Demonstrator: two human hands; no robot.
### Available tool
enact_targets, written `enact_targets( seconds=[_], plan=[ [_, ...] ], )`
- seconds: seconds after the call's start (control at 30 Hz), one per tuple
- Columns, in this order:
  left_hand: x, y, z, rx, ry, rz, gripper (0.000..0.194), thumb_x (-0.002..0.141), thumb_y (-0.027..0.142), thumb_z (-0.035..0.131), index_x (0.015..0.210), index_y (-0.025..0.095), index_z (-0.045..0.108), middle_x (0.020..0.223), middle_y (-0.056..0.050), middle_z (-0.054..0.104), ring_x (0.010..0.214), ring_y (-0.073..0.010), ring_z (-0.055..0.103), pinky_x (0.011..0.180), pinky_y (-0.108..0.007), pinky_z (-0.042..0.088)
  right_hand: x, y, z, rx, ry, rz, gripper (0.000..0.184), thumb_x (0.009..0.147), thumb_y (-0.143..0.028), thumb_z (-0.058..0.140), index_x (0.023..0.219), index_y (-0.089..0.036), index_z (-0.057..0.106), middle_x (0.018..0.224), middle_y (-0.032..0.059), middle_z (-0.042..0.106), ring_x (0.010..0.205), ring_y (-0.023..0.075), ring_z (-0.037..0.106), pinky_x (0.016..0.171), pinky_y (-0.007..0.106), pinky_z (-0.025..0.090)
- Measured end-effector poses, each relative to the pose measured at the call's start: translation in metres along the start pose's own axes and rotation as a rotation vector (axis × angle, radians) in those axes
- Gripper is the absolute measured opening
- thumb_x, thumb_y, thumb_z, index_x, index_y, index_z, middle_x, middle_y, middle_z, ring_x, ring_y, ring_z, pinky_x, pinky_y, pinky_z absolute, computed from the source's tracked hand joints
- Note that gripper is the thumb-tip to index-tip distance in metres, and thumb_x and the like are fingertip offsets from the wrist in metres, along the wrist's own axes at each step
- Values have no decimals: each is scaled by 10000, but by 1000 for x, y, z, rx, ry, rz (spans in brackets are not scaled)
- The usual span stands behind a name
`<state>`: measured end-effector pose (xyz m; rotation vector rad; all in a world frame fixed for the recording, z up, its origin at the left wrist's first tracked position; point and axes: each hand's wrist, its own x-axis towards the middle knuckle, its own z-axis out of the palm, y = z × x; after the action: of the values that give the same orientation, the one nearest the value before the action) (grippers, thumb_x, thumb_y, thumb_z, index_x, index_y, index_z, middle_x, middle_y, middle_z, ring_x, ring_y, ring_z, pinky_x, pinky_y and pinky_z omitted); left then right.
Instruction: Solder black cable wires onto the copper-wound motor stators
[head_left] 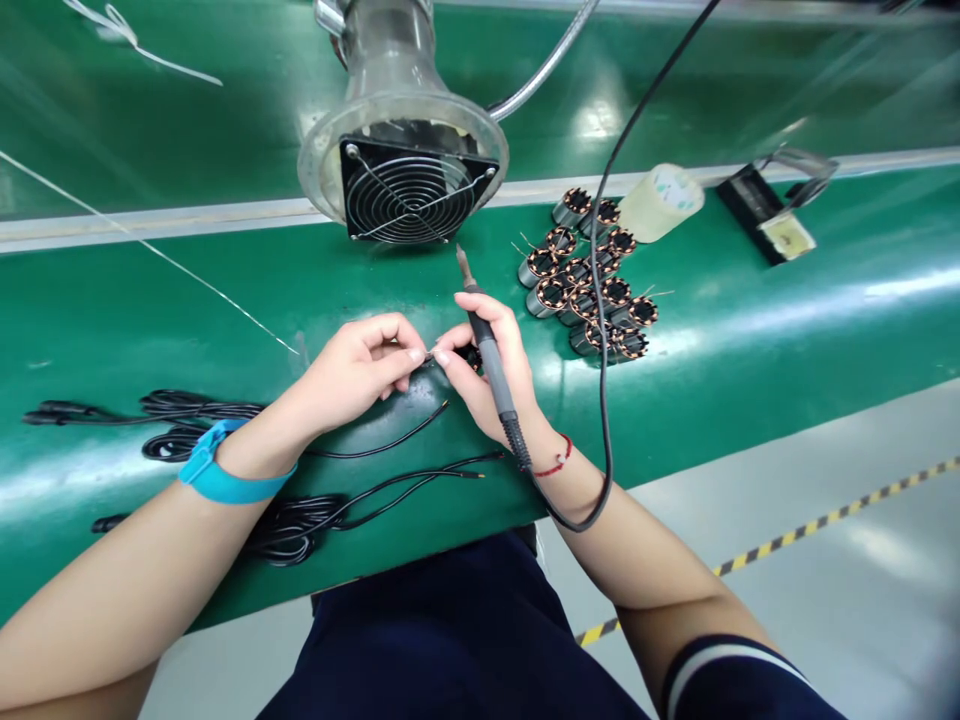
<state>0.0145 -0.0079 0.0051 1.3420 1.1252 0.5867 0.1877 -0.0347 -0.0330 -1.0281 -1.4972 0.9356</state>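
A grey soldering iron point(492, 362) rests along my right hand point(519, 375), its tip pointing up and away toward the fan. My right thumb and a finger also pinch at a thin wire point(430, 355). From the other side, my left hand point(364, 368) closes thumb and fingertip on that same wire. Under the right fingers a dark wound motor stator point(471, 357) shows only in part; whether the wire joins it is hidden. Just below my hands lie black cables point(390, 445) with bared ends on the green mat point(360, 285).
A fume extractor fan point(416, 195) hangs ahead. Several wound stators point(577, 275) stand grouped to the right, beside a tape roll point(660, 203). Farther right is an iron stand with a sponge point(787, 238). The iron's cord point(602, 300) loops over my right forearm.
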Motion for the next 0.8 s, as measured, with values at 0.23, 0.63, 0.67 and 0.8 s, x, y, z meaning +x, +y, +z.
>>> enact_targets(
  seconds=[0.23,0.63,0.67,0.8],
  plan=[
    [3,0,1,-134,-56,-157,94,740,242,644,734,161,598,532,49,494,479,-57,422,432,-169,291,-1,2,0,-53,-27,-54,464,883,-181,587,1296,-294,409,845,-42,620,782,135,618,793,339,539],
    [0,7,7,10,51,-91,72,690,228,598,692,164,566,588,43,506,503,-63,391,466,-191,287,-5,-1,-4,-104,-43,-59,493,903,-242,559,1352,-284,360,932,-11,622,837,146,626,792,335,563],
    [0,6,7,15,55,-85,77,685,232,600,687,163,566,610,35,522,514,-66,403,474,-195,300,-5,-1,-4,-105,-37,-64,484,904,-233,556,1346,-283,365,909,-18,619,823,140,624,790,329,561],
    [0,7,9,40,76,-69,85,672,239,602,674,169,554,606,31,527,514,-77,419,485,-204,329,-3,0,-2,-124,-51,-75,453,898,-196,555,1318,-277,407,850,-38,614,785,129,622,803,325,550]
  ],
)
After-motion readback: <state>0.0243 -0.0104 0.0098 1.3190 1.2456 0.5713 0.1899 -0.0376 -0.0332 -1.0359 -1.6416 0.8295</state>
